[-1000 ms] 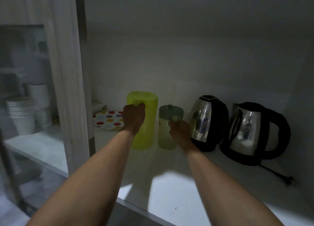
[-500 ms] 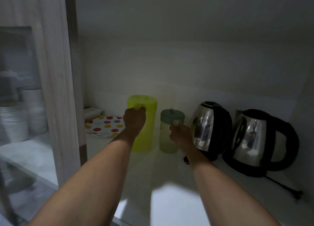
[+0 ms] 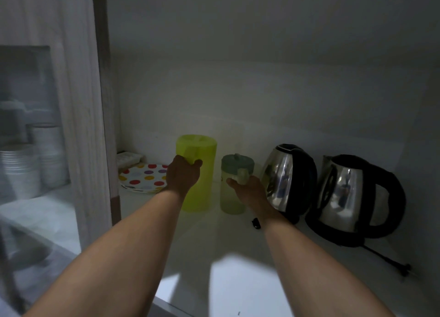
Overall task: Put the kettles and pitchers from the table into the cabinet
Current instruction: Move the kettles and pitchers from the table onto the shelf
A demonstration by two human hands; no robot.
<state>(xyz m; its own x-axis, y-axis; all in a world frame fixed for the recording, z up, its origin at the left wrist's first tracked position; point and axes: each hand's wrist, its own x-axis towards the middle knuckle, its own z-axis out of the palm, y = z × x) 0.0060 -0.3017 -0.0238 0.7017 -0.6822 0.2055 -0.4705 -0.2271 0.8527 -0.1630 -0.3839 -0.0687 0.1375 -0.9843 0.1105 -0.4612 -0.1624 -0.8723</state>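
Left hand: my left hand (image 3: 183, 176) is curled round the handle near the top of the tall lime-green translucent plastic pitcher (image 3: 202, 188), fingers clasping it.
Right hand: my right hand (image 3: 247, 192) grasps the side handle of the small pale-green plastic pitcher with a grey-green lid (image 3: 231, 203), fingers wrapped round it.
Pitchers: both stand upright on the white cabinet shelf (image 3: 238, 281), toward its rear edge. They are side by side and just apart, with the tall one on the left.
Kettles: two rounded stainless-steel kettles with black handles stand along the rear edge, right of the small pitcher. The nearer kettle (image 3: 283, 173) is just beside my right hand. The farther kettle (image 3: 340, 192) sits toward the right rear corner, and its black cord (image 3: 385, 259) trails toward the front.
Left rear corner: a stack of white plates with coloured dots (image 3: 142, 177) lies flat, left of the tall pitcher.
Beyond the left edge: I see a wood-grain door frame (image 3: 81, 126) and, behind glass, blurred stacks of white cups (image 3: 21, 169).
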